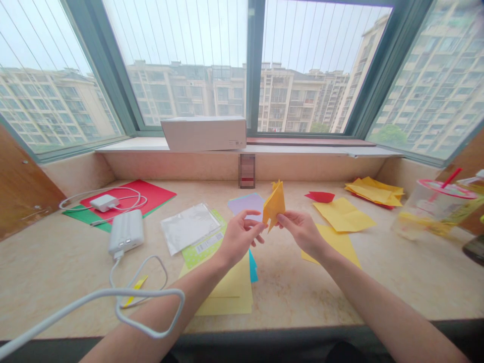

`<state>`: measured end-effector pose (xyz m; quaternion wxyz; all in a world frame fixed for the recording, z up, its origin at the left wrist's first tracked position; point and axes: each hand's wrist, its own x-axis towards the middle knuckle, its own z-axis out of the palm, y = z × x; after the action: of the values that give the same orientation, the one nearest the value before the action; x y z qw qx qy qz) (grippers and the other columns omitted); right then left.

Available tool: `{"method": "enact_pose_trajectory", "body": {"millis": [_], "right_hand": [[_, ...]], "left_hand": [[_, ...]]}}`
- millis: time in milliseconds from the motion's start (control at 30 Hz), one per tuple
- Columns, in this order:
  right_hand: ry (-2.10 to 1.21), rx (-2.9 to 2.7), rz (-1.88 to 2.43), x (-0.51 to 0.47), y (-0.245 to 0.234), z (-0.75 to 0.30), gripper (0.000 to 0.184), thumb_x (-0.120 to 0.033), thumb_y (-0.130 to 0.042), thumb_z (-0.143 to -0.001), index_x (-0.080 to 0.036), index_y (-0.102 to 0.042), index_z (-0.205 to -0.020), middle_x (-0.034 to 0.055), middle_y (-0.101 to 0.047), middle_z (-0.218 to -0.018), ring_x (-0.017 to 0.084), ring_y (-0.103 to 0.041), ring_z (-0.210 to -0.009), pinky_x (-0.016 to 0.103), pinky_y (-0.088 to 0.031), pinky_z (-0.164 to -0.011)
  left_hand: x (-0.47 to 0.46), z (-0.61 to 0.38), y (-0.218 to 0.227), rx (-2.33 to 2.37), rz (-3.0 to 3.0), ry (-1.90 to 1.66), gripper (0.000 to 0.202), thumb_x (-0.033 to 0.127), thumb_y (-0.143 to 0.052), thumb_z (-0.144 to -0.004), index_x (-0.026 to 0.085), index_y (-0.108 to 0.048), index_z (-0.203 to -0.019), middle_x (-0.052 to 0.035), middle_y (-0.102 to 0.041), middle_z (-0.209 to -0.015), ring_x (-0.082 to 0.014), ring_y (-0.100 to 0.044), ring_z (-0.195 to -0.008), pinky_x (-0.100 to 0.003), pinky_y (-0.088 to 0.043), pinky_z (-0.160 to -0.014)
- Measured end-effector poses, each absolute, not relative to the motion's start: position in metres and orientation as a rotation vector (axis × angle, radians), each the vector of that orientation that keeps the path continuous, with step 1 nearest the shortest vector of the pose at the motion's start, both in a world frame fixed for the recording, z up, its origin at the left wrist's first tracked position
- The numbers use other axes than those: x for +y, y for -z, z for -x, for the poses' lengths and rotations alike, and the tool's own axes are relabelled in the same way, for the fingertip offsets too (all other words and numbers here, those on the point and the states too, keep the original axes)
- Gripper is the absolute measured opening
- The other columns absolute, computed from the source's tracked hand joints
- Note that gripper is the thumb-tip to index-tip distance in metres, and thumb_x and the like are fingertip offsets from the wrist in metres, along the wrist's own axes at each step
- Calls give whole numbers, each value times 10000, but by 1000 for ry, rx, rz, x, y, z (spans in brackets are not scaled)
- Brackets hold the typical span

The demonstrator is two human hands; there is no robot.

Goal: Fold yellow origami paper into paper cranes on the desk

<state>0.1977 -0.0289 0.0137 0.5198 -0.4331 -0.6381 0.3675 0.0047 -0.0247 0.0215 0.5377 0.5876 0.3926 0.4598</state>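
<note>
Folding step: left hand [238, 236] and right hand [300, 231] pinch the fold [274, 203]; next crease needs aligned edges.

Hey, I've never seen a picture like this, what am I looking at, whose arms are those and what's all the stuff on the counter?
There is one picture, from a camera worn on a person's head, looking down at their own bare arms. The left hand and right hand together pinch a folded orange paper shape above a stone counter by a window. On the counter lie yellow paper sheets, a red sheet with a white charger, a white power bank with its cable, a clear plastic sleeve and a plastic cup with a red straw.
</note>
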Motion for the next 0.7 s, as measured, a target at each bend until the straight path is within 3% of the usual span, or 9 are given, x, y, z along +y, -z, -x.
{"method": "enact_pose_trajectory", "body": {"millis": [233,700], "right_hand": [[-898,-1506,1051,-29,-14,-197,397,-554,-656,-832,-171,-760,-811,57,-721,-740,194,-607,-703,330,-498,-695],[-950,-1457,1030,-27,-16,-199,365,-531,-686,-816,-174,-753,-796,40,-692,-723,179,-575,-695,324,-471,-703]], "left_hand": [[-26,-3,-21,948,-1388,-1010,316,379,-777,-763,121,-690,-923,-65,-743,-775,-103,-611,-505,-185,-424,-420],[-25,-5,-15,861,-1486,-969,279,401,-670,-854,136,-613,-786,-44,-705,-720,-113,-648,-505,-184,-437,-430]]}}
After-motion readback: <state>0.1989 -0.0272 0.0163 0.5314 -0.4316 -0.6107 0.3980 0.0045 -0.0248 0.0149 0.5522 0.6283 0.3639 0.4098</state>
